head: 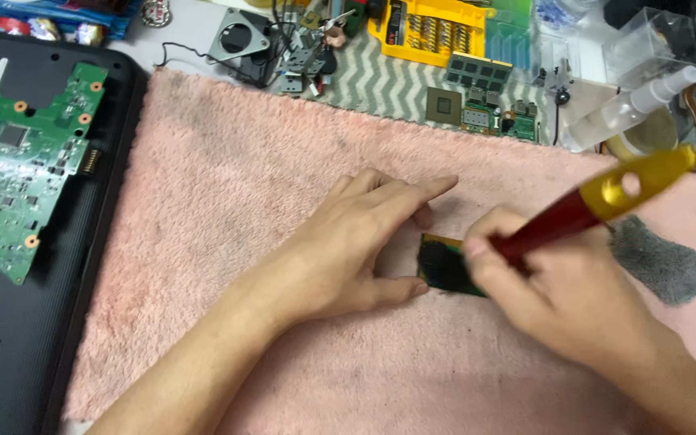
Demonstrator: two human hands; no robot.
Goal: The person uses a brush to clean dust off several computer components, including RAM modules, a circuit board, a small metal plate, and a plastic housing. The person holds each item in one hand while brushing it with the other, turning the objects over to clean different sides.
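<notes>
1. Left hand [348, 246] is lying flat on the pink towel [227, 185], fingers loosely spread, thumb touching the edge of a small green circuit board [445, 266], w/ nothing gripped.
2. Right hand [561, 294] is clamping a brush w/ red-and-yellow handle [598, 201], dark bristles pressing on the board.
3. Board is sitting mid-towel, btwn both hands.
4. Grey cloth [662, 262] is lying just beside the right hand.

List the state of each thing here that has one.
Left hand: open, flat on pink fluffy towel, thumb against small green circuit board.
Right hand: gripping red-and-yellow-handled brush, bristles on the board.
Black laptop shell: opened, green motherboard exposed.
</notes>
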